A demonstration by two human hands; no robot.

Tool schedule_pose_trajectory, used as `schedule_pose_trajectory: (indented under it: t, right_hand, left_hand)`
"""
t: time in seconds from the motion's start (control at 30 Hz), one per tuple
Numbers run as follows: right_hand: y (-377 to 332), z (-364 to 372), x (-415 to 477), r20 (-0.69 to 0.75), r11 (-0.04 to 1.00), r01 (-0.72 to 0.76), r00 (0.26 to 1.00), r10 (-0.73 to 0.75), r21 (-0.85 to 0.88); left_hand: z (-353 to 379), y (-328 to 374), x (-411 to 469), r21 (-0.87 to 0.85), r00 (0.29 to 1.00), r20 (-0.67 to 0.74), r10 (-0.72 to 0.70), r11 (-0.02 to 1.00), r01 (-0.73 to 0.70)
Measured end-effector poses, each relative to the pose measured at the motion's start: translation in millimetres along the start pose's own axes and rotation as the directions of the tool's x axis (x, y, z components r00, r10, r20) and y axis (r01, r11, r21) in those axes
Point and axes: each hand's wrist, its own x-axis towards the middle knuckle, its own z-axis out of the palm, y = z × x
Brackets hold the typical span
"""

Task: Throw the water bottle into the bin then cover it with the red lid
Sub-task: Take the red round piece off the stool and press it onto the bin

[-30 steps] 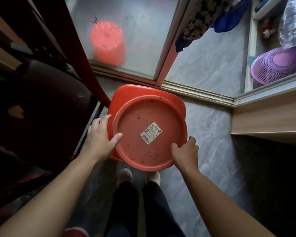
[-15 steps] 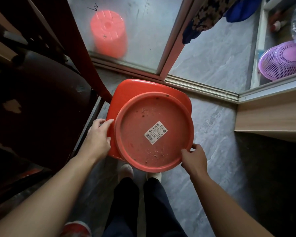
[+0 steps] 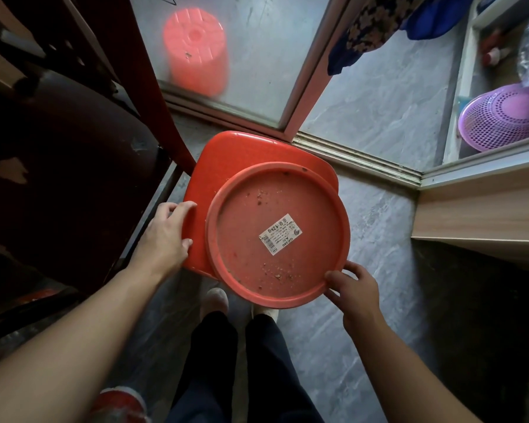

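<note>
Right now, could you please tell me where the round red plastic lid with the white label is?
The round red lid is at centre frame, overlapping the squarish red bin top, with the right hand gripping its near-right rim.

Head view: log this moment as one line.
left hand: on square red piece | right hand: gripping round red lid rim | lid: off-centre | water bottle: unseen

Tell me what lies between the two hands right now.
In the head view, the round red lid spans the gap between left hand and right hand, over the red squarish piece.
</note>
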Motion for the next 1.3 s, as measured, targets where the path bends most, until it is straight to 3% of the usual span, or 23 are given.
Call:
schedule_pose_trajectory:
  t: [0.3, 0.67, 0.97, 1.3]
  right_hand:
    - [-1, -20, -15, 0.117, 0.993, -0.011, 0.993, -0.002, 0.117]
    - [4, -36, -75, 0.388, 0.992, 0.093, 0.920, -0.053, -0.084]
    - [48, -23, -160, 0.582, 0.945, 0.186, 0.813, 0.006, -0.269]
    - [167, -27, -274, 0.703, 0.898, 0.265, 0.708, 0.066, -0.350]
  left_hand:
    - [7, -3, -42, -0.021, 0.991, -0.088, -0.105, 0.994, 0.104]
    - [10, -37, -190, -0.246, 0.906, -0.220, -0.361, 0.920, 0.306]
    - [21, -88, -354, -0.402, 0.794, -0.227, -0.564, 0.797, 0.451]
    - [54, -156, -559, -0.517, 0.616, -0.296, -0.730, 0.665, 0.539]
